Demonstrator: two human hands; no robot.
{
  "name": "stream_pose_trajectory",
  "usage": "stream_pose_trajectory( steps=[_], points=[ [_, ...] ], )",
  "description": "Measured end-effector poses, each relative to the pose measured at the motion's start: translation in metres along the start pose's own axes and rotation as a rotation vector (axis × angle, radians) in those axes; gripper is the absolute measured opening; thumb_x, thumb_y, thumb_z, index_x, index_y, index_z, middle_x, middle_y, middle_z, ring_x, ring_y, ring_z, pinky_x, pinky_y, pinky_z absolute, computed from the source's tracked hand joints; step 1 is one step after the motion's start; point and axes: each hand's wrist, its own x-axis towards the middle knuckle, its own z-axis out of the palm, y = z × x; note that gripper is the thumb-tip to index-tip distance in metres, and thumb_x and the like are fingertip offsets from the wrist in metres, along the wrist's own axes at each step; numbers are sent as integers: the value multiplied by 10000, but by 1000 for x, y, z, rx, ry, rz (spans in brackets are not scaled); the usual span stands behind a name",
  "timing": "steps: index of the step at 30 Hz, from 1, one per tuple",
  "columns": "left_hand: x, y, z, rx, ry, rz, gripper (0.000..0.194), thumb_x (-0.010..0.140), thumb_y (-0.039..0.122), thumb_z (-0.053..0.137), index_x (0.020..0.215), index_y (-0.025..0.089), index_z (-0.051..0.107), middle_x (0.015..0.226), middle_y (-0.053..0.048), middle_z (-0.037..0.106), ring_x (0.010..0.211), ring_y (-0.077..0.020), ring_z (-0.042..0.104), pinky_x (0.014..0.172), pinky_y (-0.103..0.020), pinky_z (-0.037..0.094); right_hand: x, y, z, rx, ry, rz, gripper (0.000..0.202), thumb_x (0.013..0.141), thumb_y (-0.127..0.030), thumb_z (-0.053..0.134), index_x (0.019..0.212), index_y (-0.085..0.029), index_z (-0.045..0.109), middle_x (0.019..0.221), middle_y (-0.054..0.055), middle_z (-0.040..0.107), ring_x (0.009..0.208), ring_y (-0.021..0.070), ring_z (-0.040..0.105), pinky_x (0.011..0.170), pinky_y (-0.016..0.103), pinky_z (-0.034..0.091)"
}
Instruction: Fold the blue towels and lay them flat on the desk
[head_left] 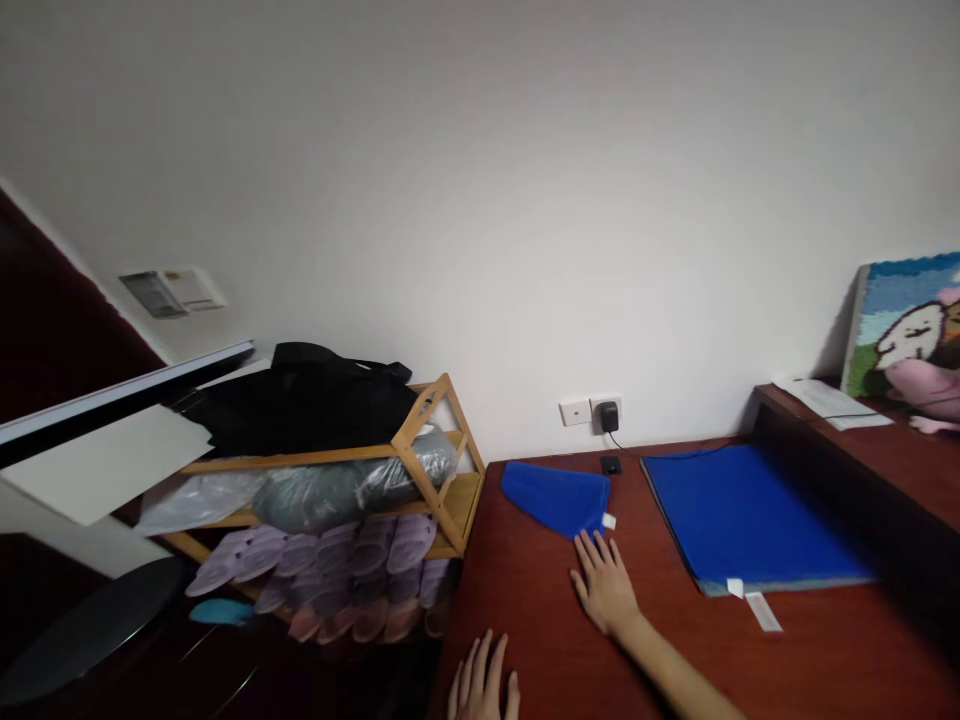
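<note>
A small blue cloth (556,495) with a white tag lies at the back left of the red-brown table (555,610). My right hand (604,586) rests just in front of it, palm down with fingers spread, its fingertips at the cloth's front edge. Lower and to the left, my left hand (481,683) is over the table's left part, fingers apart, cut off by the bottom of the view. Neither hand holds anything. A larger stack of blue cloths (754,515), flat and with white tags at its front edge, lies to the right.
A wooden shoe rack (442,480) with several slippers and a black bag (307,400) stands left of the table. A plugged-in black adapter (609,415) has its cable trailing behind the cloths. At right is a raised shelf with a picture (907,325) and pink plush toy (924,388).
</note>
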Motion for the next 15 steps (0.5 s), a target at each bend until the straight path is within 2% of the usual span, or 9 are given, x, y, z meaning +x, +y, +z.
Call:
stream_pose_trajectory(
  steps=[4, 6, 8, 12, 13, 15],
  points=[
    [12, 24, -33, -45, -6, -36, 462, 965, 333, 466, 1397, 265, 618, 1450, -62, 638, 1358, -289, 555, 1120, -521, 466, -117, -21, 26, 164, 31, 4, 623, 981, -429, 408, 1592, -327, 339, 1661, -23, 275, 1550, 344, 232, 1260, 607, 171],
    [17, 35, -50, -73, 17, -22, 416, 974, 318, 448, 1317, 229, 666, 1368, -84, 687, 1294, -284, 597, 1099, -505, 475, -168, -35, 26, 233, -8, 14, 648, 943, -357, 469, 1582, -346, 360, 1654, -33, 276, 1523, 366, 298, 1242, 612, 233],
    [18, 48, -68, -104, 43, -6, 373, 980, 298, 424, 1203, 209, 710, 1247, -105, 729, 1172, -280, 652, 1022, -476, 516, -212, -48, 17, 283, -52, 2, 684, 905, -298, 511, 1575, -346, 380, 1653, -30, 286, 1496, 369, 350, 1237, 595, 266],
    [-5, 93, -103, -166, 124, 5, 333, 987, 235, 388, 1048, 202, 714, 1087, -127, 718, 1011, -277, 665, 906, -448, 532, -271, -61, -11, 443, -99, -80, 670, 890, -238, 492, 1554, -310, 435, 1645, -1, 367, 1504, 287, 354, 1269, 530, 240],
    [-16, 109, -111, -194, 116, 39, 320, 988, 222, 391, 1039, 207, 707, 1073, -123, 709, 1009, -273, 659, 906, -443, 527, -280, -61, -17, 513, -87, -86, 622, 907, -247, 469, 1526, -302, 480, 1628, 12, 410, 1493, 263, 376, 1266, 513, 255],
    [-40, 142, -122, -260, 14, 177, 284, 988, 214, 425, 1078, 231, 694, 1091, -99, 697, 1047, -260, 646, 932, -429, 519, -293, -57, -23, 664, -11, -52, 487, 937, -293, 435, 1384, -280, 628, 1536, 49, 540, 1421, 246, 481, 1227, 480, 335]
  ],
)
